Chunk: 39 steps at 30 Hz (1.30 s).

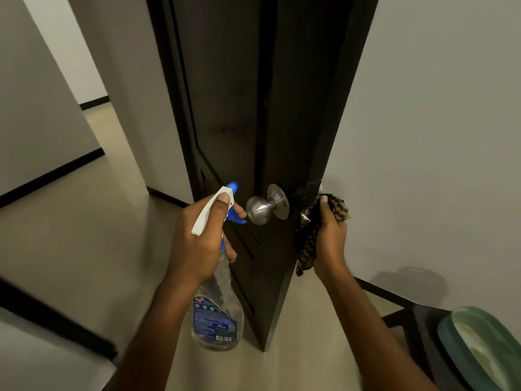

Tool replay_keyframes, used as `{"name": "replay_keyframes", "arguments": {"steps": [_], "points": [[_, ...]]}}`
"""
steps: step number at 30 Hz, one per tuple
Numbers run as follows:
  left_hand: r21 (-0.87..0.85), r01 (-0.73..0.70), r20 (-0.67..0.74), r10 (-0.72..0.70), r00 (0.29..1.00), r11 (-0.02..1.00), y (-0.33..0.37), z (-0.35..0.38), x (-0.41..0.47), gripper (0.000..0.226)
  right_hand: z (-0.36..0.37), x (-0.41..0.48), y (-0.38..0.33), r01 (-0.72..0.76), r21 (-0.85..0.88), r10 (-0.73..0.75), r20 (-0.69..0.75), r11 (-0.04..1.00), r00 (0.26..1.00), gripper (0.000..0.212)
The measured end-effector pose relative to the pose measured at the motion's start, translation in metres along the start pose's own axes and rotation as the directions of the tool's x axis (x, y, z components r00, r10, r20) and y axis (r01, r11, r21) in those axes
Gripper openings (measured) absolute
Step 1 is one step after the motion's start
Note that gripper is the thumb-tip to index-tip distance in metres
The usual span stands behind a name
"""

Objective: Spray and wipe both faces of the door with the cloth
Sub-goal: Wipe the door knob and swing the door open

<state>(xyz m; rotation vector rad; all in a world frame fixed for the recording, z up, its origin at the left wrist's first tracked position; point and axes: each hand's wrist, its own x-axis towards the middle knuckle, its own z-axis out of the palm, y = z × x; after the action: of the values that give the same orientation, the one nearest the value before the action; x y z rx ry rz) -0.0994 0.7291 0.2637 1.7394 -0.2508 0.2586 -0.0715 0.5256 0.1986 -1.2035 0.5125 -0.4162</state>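
Standing edge-on between both arms, door (231,108) is dark, rigid and hinged, so it will likely swing under wiping pressure; judged best steadied at knob (258,210). Left grip (203,238) wraps the neck of bottle (217,320), thumb on the white head, one finger at the blue trigger, nozzle towards the near face. Bottle is clear plastic and probably light; liquid level unclear. The neck is the sound hold. Right grip (331,235) clenches cloth (306,246), bunched at the door's free edge beside the latch. Cloth is soft and limp; it needs spreading flat for full contact.
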Motion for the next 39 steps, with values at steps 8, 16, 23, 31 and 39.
{"name": "replay_keyframes", "arguments": {"steps": [8,16,23,31,39], "points": [[0.010,0.032,-0.187,-0.029,0.982,0.999,0.011,-0.027,-0.038,0.042,0.010,-0.037,0.030,-0.191,-0.056,0.199,0.280,0.980,0.939,0.048],[0.123,0.003,-0.414,0.049,0.909,0.992,0.021,-0.046,-0.065,0.037,0.009,-0.042,0.035,-0.319,0.079,0.295,0.225,0.944,0.929,0.042],[0.148,0.087,-0.584,0.016,0.812,0.985,0.017,-0.060,-0.076,0.036,0.089,-0.088,0.032,-0.152,-0.030,0.146,0.508,0.988,0.849,0.046],[0.171,0.137,-0.714,0.027,0.700,0.976,0.002,-0.096,-0.070,0.030,0.147,-0.114,0.054,-0.080,-0.113,0.134,0.640,0.990,0.757,0.007],[0.168,0.144,-0.780,0.042,0.625,0.975,-0.016,-0.158,-0.047,0.043,0.223,-0.128,0.074,-0.255,-0.226,0.338,0.718,0.940,0.608,0.034]]}}
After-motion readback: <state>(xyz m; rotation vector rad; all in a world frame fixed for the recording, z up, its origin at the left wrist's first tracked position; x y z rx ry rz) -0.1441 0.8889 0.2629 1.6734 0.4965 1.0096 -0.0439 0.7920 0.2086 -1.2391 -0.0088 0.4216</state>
